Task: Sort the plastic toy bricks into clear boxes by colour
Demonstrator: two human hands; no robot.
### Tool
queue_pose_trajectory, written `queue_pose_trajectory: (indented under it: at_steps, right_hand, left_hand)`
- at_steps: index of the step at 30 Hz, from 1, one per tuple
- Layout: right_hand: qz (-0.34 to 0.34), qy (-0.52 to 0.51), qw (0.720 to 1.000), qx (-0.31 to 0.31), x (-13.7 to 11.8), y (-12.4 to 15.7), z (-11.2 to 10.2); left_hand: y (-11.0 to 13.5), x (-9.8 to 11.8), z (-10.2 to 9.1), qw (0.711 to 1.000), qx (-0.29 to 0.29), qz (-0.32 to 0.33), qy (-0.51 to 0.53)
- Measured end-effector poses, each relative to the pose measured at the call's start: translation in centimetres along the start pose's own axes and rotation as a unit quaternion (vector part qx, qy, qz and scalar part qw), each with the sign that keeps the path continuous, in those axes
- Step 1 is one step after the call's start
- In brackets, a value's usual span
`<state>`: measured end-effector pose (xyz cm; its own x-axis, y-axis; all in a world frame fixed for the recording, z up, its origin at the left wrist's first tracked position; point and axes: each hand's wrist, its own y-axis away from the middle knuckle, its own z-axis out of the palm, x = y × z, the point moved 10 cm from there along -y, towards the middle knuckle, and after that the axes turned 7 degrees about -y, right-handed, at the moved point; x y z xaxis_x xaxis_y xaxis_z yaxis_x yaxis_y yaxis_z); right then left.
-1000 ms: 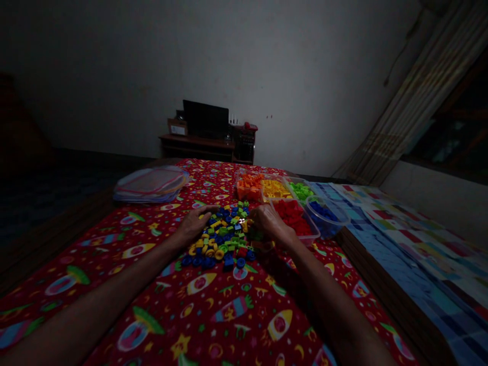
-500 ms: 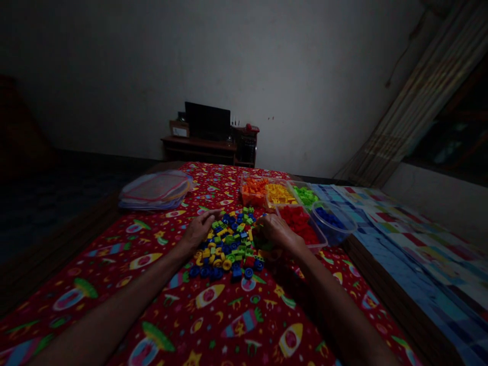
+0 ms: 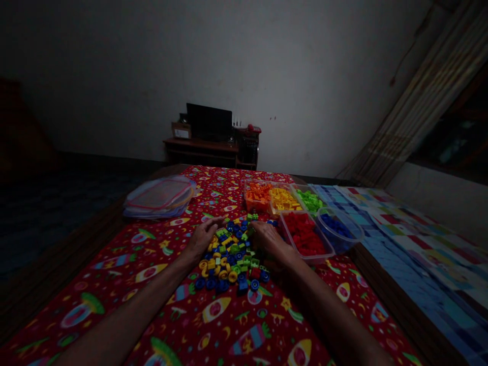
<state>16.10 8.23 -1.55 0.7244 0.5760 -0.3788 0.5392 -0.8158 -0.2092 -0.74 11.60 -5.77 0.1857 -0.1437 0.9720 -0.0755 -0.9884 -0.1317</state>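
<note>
A loose pile of toy building bricks (image 3: 234,251), blue, green and yellow with small wheels among them, lies on a red patterned cloth (image 3: 213,310). My left hand (image 3: 203,236) rests along the left edge of the pile, fingers stretched out and holding nothing I can see. On the pile's right side is my right hand (image 3: 268,236), fingers bent down at the bricks; its fingertips are partly hidden, and whether a brick is in them does not show. A few blue pieces lie just beyond that hand, near the box of red bricks (image 3: 305,234).
Behind and right stand boxes of orange bricks (image 3: 258,195), yellow bricks (image 3: 284,199) and green bricks (image 3: 309,201). A round tub (image 3: 339,229) holds blue bricks. Stacked clear lids (image 3: 160,198) lie at the left. Beyond is a desk (image 3: 202,147) with a monitor (image 3: 209,121).
My right hand has shifted a little left, over the pile's right side, and blue pieces now show beyond it. My left hand stays at the left edge. The whole view has shifted slightly.
</note>
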Motion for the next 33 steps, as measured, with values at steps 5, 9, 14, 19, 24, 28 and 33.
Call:
queue_pose_trajectory:
  at_steps: [5, 9, 14, 19, 24, 28, 33]
  right_hand:
    - [0.015, -0.009, 0.999, 0.042, 1.1, 0.8, -0.5]
    - [0.03, -0.017, 0.999, 0.005, 0.3, 1.0, -0.7]
    - [0.047, -0.009, 0.999, 0.02, 0.0, 0.6, -1.9]
    - [0.056, -0.025, 0.989, 0.132, 1.4, 1.2, -5.7]
    - [0.152, -0.045, 0.957, 0.243, 6.3, 2.7, -12.4]
    - [0.242, 0.065, 0.932, 0.261, 12.2, 2.3, -17.7]
    - [0.332, 0.186, 0.91, 0.163, 18.7, 0.1, -19.9]
  left_hand:
    - [0.3, 0.4, 0.0, 1.0, -0.002, -0.011, -0.009]
    - [0.4, 0.5, 0.1, 1.0, -0.006, -0.019, -0.024]
    - [0.2, 0.8, -0.3, 0.999, 0.011, -0.012, -0.044]
    - [0.2, 0.6, -0.1, 0.999, 0.004, -0.021, -0.046]
    - [0.2, 0.5, -0.3, 0.998, 0.007, -0.004, -0.064]
    - [0.2, 0.6, -0.5, 0.998, 0.008, 0.004, -0.067]
    - [0.3, 0.4, -0.5, 0.997, 0.005, 0.007, -0.077]
